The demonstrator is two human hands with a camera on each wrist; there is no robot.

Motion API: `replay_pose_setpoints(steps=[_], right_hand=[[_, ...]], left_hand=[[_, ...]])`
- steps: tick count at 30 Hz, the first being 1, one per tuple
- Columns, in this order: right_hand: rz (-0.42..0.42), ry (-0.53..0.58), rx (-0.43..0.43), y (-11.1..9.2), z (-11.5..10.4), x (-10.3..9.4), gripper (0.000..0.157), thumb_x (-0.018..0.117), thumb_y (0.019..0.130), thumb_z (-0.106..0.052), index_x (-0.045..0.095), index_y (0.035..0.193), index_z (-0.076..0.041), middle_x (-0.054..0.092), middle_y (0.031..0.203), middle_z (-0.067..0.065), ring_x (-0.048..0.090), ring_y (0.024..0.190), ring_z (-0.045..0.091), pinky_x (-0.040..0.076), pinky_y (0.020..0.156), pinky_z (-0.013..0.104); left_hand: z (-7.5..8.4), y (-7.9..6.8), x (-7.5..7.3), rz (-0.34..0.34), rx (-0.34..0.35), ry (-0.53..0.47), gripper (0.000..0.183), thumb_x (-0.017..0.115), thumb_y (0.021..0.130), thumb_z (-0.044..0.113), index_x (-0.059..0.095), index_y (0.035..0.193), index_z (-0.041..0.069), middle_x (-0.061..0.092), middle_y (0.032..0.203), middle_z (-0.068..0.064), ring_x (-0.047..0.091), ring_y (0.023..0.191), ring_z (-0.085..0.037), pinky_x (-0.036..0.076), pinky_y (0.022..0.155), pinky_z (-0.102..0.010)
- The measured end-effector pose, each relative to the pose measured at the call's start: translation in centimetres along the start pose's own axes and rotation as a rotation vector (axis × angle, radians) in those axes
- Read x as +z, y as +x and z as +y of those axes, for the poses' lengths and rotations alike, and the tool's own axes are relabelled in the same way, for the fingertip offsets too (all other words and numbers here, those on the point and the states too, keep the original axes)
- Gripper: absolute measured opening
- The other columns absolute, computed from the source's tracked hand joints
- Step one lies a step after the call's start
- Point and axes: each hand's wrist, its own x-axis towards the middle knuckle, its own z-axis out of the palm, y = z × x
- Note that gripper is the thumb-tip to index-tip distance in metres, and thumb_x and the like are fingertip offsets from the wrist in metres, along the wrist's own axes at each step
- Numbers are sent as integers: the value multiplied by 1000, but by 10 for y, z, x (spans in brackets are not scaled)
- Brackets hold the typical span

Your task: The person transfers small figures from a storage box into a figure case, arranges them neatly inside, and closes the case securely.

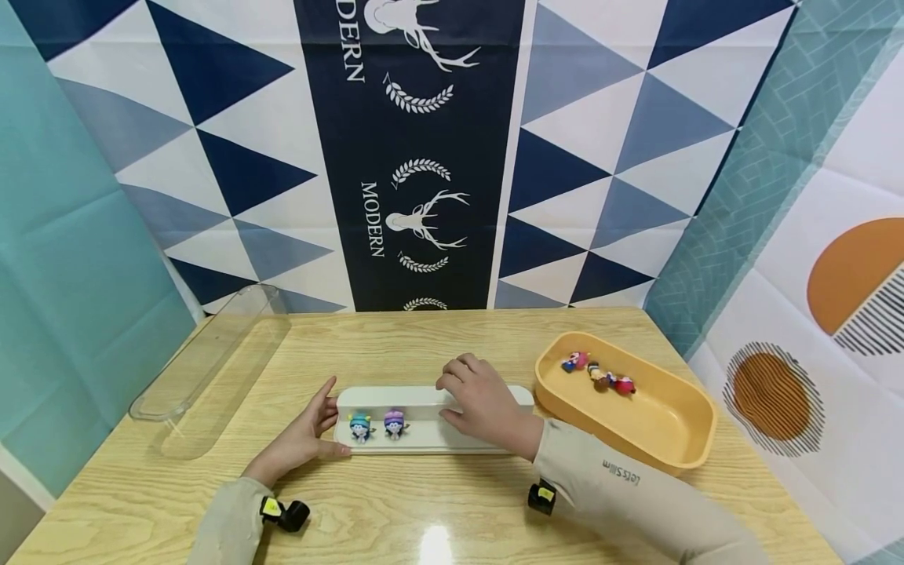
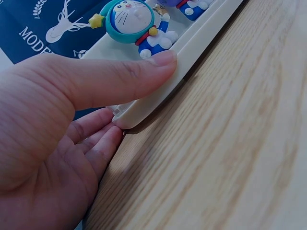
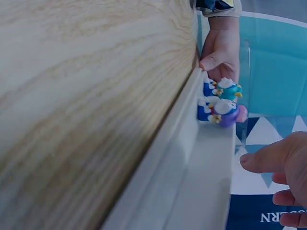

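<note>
A long white tray (image 1: 452, 439) lies on the table. At its left part stand two small cartoon cat figurines, one with a teal hood (image 1: 360, 427) and one with a purple hood (image 1: 395, 424). My left hand (image 1: 307, 431) holds the tray's left end; in the left wrist view the thumb (image 2: 139, 76) lies on the front rim beside the teal figurine and the other fingers are at the end corner. Over the right half of the tray is my right hand (image 1: 487, 404), its fingers loosely bent and nothing between them. In the right wrist view its thumb (image 3: 266, 160) stands apart from the tray.
A yellow-orange bin (image 1: 678, 431) at the right contains several more figurines (image 1: 600, 377) at its far left end. On the left of the wooden table (image 1: 395, 510) a clear plastic cover (image 1: 212, 369) lies at a slant. Patterned cloth hangs behind the table.
</note>
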Motion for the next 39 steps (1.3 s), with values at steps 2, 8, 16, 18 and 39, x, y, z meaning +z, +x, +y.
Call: replay_pose_setpoints(steps=[2, 8, 16, 18, 39], right_hand=[[-1, -4, -6, 0, 3, -4, 36, 89, 73, -26, 67, 97, -12, 61, 100, 4, 55, 95, 23, 52, 71, 35], [-8, 2, -18, 0, 14, -13, 35, 89, 74, -25, 66, 97, -11, 61, 101, 6, 56, 96, 25, 51, 69, 36], [-31, -21, -53, -1, 31, -28, 35, 90, 73, -21, 66, 96, -11, 61, 103, 7, 57, 99, 26, 51, 75, 39], [-39, -40, -73, 0, 36, -32, 36, 90, 73, -21, 65, 97, -11, 61, 103, 7, 57, 100, 26, 51, 76, 39], [-111, -121, -24, -20, 100, -61, 35, 90, 72, -20, 69, 98, -10, 62, 106, 12, 56, 102, 33, 52, 80, 47]], left_hand=[[0, 0, 0, 2, -3, -7, 127, 84, 75, -5, -11, 159, 6, 29, 147, -32, 26, 140, -50, 38, 110, -26], [-2, 1, 0, 5, -7, -15, 127, 84, 74, -5, -10, 159, 7, 28, 148, -32, 25, 140, -50, 36, 113, -33], [-3, 1, 0, 3, -3, -12, 126, 83, 75, -5, -10, 159, 7, 28, 148, -32, 25, 140, -50, 38, 111, -30], [-3, 1, 0, 6, -1, -13, 126, 83, 75, -5, -10, 159, 7, 28, 148, -32, 25, 140, -50, 37, 111, -29], [-3, 1, 0, 17, -8, 3, 126, 84, 75, -5, -9, 159, 8, 29, 147, -31, 24, 141, -50, 28, 115, -45]])
